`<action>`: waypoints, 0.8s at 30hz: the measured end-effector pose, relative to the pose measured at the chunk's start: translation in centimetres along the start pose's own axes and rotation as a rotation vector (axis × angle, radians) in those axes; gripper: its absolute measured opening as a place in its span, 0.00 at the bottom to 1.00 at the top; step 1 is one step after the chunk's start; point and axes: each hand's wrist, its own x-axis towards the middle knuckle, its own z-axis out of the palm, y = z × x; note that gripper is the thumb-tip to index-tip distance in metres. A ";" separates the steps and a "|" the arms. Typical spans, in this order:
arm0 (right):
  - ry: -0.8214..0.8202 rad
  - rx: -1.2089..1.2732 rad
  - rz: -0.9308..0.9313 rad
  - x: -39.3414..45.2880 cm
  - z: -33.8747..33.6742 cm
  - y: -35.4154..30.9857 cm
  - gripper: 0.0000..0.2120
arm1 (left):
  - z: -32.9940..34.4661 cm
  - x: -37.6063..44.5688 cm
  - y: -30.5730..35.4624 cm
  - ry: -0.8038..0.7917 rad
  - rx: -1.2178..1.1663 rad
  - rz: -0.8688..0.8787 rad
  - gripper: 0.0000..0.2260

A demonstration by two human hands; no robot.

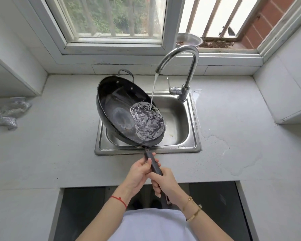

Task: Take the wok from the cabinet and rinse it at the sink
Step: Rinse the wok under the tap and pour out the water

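Both hands grip wok handle | tilted over sink | holds water

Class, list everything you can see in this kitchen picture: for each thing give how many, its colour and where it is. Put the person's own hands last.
wok: one, black, tilted over the sink, water pooling inside
sink: one, steel, set in the counter
faucet: one, chrome, behind the sink, running into the wok
counter: one, pale grey, wet patch on its right side
cloth: one, silvery grey, far left of the counter
metal bowl: one, silver, on the window ledge
window: one, white frame, behind the sink
left hand: one, grips the wok handle
right hand: one, grips the handle nearer the body
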 end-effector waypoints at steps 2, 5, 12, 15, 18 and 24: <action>-0.005 0.025 0.008 0.0 0.2 0.2 0.09 | -0.3 0.2 -0.1 0.032 0.034 0.009 0.14; -0.005 0.032 0.017 0.2 0.3 0.3 0.09 | -0.4 0.3 0.1 0.071 0.086 0.013 0.12; 0.005 -0.003 0.028 0.6 -0.1 0.4 0.09 | -0.3 0.8 0.0 0.132 0.155 0.016 0.10; 0.038 -0.092 0.030 0.5 -0.3 0.2 0.10 | -0.2 1.0 -0.2 0.152 0.176 0.019 0.08; 0.170 -0.285 0.030 0.3 -0.1 -0.1 0.08 | 0.1 1.1 -0.2 0.154 0.191 0.029 0.08; 0.514 -0.635 -0.090 -0.6 0.9 1.2 0.08 | 1.3 1.1 -0.9 0.202 0.278 0.067 0.06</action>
